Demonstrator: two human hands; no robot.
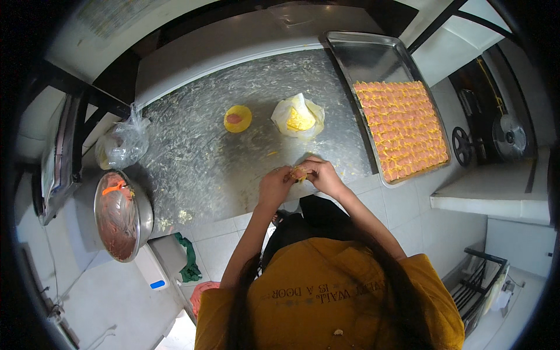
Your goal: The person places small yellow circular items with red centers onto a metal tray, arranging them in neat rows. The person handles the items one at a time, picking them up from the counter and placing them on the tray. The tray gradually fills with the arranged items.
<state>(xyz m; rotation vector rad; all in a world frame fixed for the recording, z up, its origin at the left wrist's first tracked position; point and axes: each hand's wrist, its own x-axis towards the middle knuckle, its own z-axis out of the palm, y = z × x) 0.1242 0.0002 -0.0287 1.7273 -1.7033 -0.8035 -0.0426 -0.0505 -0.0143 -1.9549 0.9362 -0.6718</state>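
Observation:
Close to the table's near edge, my left hand (275,185) and my right hand (324,175) meet around a small dumpling (300,174) with a yellow wrapper and pink filling. The fingers of both hands are closed on it and hide part of it. Ahead and to the left, a round yellow wrapper (246,121) lies flat on the table, bearing a lump of pink filling (234,118). Straight ahead of my hands sits an open white plastic bag (284,115) with a stack of yellow wrappers (301,121) inside.
On the right, a metal tray (367,57) holds tight rows of dumplings (402,131). A steel bowl (146,216) of pink filling, with an orange-handled tool (114,188), stands at left. Behind it is a clear plastic bag (125,140). The grey table (192,134) carries floury smears.

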